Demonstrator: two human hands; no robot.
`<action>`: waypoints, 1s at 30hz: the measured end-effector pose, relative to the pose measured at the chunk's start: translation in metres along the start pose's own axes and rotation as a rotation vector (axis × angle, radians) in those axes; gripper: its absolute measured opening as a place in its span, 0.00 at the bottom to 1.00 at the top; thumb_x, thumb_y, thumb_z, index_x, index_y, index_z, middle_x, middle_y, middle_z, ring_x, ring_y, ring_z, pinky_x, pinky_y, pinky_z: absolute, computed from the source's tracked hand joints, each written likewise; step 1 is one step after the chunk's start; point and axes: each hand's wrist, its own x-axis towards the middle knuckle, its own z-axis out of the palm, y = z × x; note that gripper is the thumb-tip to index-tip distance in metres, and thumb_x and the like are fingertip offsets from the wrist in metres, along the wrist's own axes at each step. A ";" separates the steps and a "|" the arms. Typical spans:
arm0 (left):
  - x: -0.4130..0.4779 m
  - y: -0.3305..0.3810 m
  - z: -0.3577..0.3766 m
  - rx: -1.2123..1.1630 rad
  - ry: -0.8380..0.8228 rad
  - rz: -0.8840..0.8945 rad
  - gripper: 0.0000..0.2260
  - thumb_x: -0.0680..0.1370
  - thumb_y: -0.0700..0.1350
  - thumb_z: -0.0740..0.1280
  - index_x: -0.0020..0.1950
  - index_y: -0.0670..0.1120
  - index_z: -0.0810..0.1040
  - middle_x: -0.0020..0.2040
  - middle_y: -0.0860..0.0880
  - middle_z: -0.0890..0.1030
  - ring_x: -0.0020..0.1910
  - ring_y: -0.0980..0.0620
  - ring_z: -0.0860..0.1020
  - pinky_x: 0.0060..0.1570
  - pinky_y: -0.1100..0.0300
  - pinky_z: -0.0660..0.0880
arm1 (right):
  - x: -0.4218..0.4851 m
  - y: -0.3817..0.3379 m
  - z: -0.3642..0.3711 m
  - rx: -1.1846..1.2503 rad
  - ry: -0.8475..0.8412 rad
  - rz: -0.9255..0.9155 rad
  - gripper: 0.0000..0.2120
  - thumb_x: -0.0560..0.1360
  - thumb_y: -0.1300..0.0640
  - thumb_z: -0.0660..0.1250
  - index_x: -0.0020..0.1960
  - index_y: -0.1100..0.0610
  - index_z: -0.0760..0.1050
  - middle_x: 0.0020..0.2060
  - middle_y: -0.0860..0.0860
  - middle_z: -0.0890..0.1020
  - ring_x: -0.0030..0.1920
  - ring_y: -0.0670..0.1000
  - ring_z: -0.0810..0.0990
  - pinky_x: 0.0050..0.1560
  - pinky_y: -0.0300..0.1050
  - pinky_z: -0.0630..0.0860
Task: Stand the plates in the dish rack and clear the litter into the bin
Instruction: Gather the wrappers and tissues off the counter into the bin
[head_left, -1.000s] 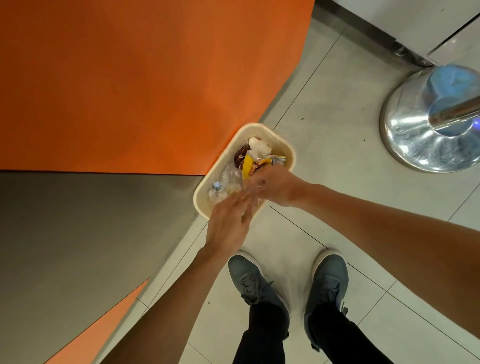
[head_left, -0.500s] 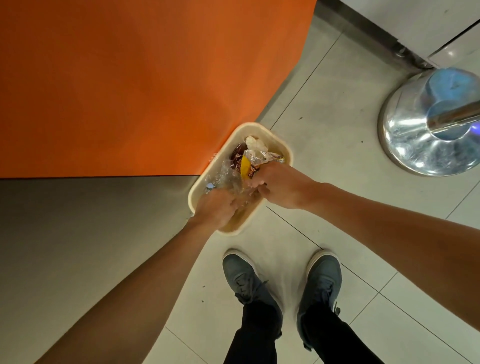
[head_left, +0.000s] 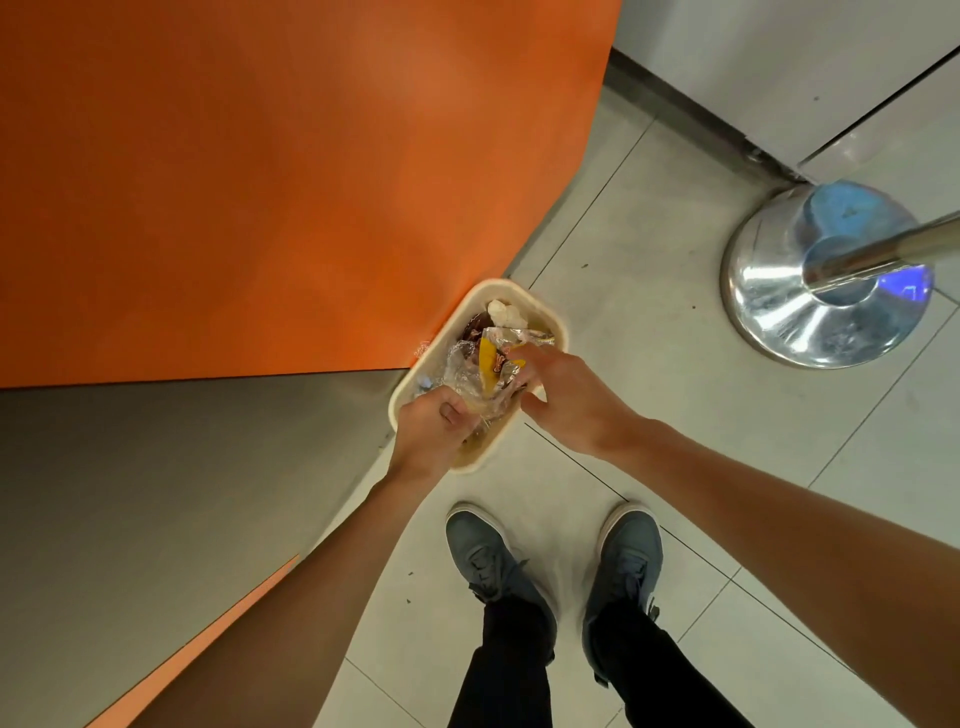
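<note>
Bin (head_left: 560, 328) on the floor under both hands, its left rim tight against the orange panel (head_left: 285, 182). Left hand (head_left: 431, 434) clenched on the clear plastic of the litter (head_left: 457, 370) at the near rim. Right hand (head_left: 571, 397) released, fingers loose, tips on the yellow wrapper (head_left: 487, 357) in the bin. Open floor (head_left: 649, 218) right of the right hand, up to the metal stand base (head_left: 779, 312). Grey surface (head_left: 156, 493) crowds the left hand's left. Shoes (head_left: 493, 561) near side of the hands.

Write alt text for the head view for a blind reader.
A person's left hand grips clear plastic litter in a cream bin on the tiled floor, beside an orange panel. The right hand is open over the bin. Grey shoes show below.
</note>
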 end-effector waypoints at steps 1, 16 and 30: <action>-0.007 0.007 -0.003 -0.039 0.018 0.002 0.05 0.74 0.39 0.73 0.40 0.44 0.79 0.35 0.52 0.78 0.34 0.60 0.73 0.36 0.73 0.69 | -0.005 -0.004 -0.003 -0.004 -0.008 0.012 0.21 0.75 0.62 0.67 0.67 0.59 0.72 0.60 0.58 0.79 0.57 0.59 0.79 0.56 0.55 0.77; -0.165 0.119 -0.070 -0.422 0.217 0.046 0.08 0.76 0.37 0.69 0.43 0.50 0.80 0.39 0.55 0.82 0.40 0.54 0.78 0.44 0.61 0.77 | -0.110 -0.135 -0.089 0.108 0.090 -0.059 0.06 0.77 0.64 0.65 0.46 0.59 0.81 0.44 0.50 0.84 0.44 0.46 0.79 0.47 0.31 0.73; -0.346 0.232 -0.188 -0.453 0.350 0.143 0.05 0.78 0.36 0.66 0.47 0.45 0.79 0.38 0.52 0.80 0.37 0.53 0.79 0.39 0.64 0.77 | -0.236 -0.318 -0.174 0.125 0.033 -0.180 0.07 0.74 0.65 0.66 0.49 0.59 0.80 0.44 0.49 0.83 0.48 0.49 0.80 0.51 0.39 0.77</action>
